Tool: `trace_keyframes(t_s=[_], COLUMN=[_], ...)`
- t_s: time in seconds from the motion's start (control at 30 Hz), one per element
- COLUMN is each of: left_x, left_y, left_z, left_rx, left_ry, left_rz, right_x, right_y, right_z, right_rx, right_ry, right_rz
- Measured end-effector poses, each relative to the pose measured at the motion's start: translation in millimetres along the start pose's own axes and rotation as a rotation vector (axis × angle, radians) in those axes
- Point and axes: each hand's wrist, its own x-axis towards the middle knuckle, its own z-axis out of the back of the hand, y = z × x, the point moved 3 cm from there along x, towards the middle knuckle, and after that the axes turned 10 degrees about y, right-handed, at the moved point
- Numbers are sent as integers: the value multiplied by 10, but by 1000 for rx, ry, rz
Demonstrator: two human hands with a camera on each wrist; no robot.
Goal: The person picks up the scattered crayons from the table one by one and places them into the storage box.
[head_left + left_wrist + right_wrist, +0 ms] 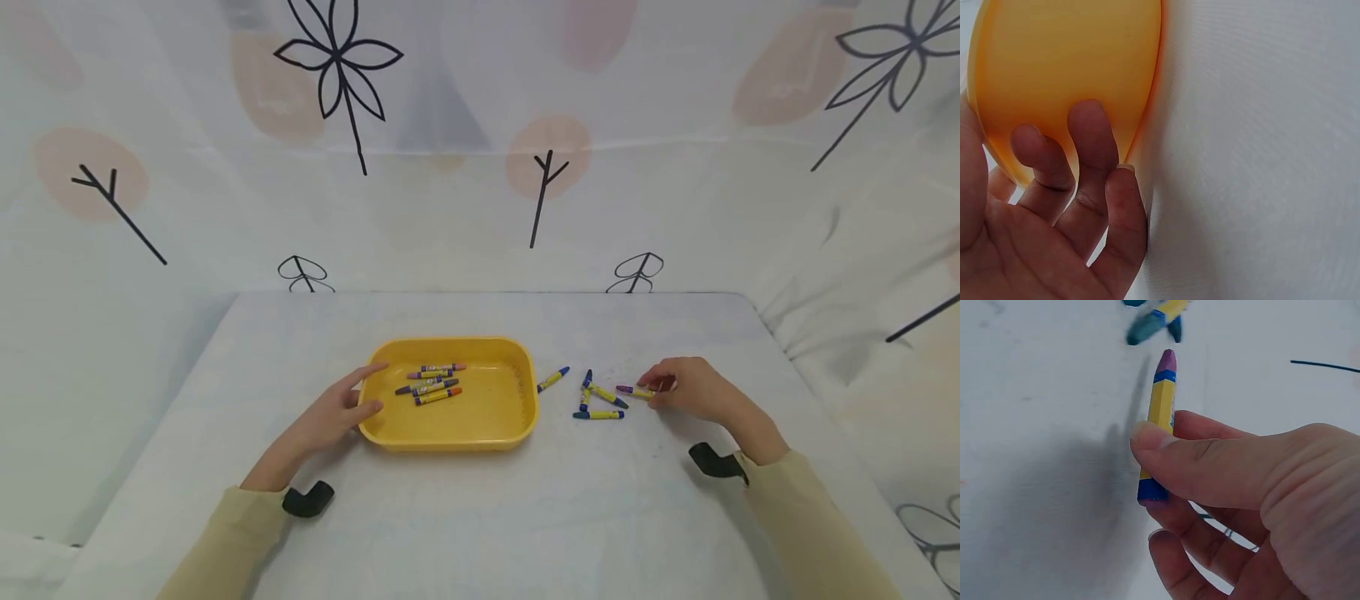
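Observation:
My right hand [697,390] pinches a purple crayon [1161,400] with a yellow and blue wrapper, thumb on one side and fingers on the other. The crayon's purple tip points away from the palm, toward several loose crayons on the table. At the left end of a yellow tray [450,445], my left hand [324,423] grips the rim. In the left wrist view its bent fingers [1092,134] lie along the tray's outer wall. Inside the tray, several crayons, among them an orange-tipped crayon [438,397], lie left of the middle.
Between the tray and my right hand lie several blue-tipped crayons, including a lower crayon [600,415] and a crayon [553,380] close to the tray's right side. A white cloth covers the table [480,525]. Behind it hangs a patterned curtain [450,225].

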Motion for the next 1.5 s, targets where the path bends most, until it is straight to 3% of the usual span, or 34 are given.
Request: trace_keyframes(t_s=[0.33, 0.57, 0.73, 0.97, 1.2, 1.5], left_x=[-6, -17, -26, -14, -9, 0], left_y=[-30, -40, -16, -7, -20, -14], left_z=[-28, -16, -12, -14, -12, -24], left_rx=[-13, -17, -24, -17, -26, -36], left_ry=[1, -6, -7, -4, -4, -1], left_rz=[12, 18, 18, 11, 24, 24], right_x=[155, 442, 680, 994, 1319, 1558], right_y=[348, 846, 1270, 1765, 2050, 2256], right_z=[189, 205, 171, 75, -115, -441], right_rx=[-60, -33, -35, -53, -69, -34], right_ry=[-95, -67, -42, -1, 5, 103], right_rz=[48, 97, 193, 315, 421, 393])
